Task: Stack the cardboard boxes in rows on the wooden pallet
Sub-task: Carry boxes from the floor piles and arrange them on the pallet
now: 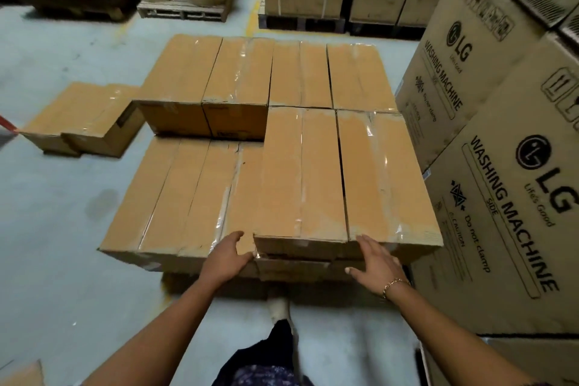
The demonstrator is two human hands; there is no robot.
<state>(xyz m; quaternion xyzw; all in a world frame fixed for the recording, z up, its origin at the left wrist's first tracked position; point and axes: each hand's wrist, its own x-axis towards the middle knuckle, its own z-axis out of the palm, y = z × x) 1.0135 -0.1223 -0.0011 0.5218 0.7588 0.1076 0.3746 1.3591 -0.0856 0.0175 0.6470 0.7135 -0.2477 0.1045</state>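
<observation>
Cardboard box (282,185), second layer: our left hand (227,255) and right hand (377,262) press flat-fingered at its near end. Next, we reckon, it needs squaring flush.

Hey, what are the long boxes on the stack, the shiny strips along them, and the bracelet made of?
Long boxes: matte brown cardboard, going by creased, frayed near edges. Shiny strips: clear glossy plastic tape, catching glare along the seams. Bracelet: gold-coloured metal chain links, apparently; too small to be sure.
</observation>
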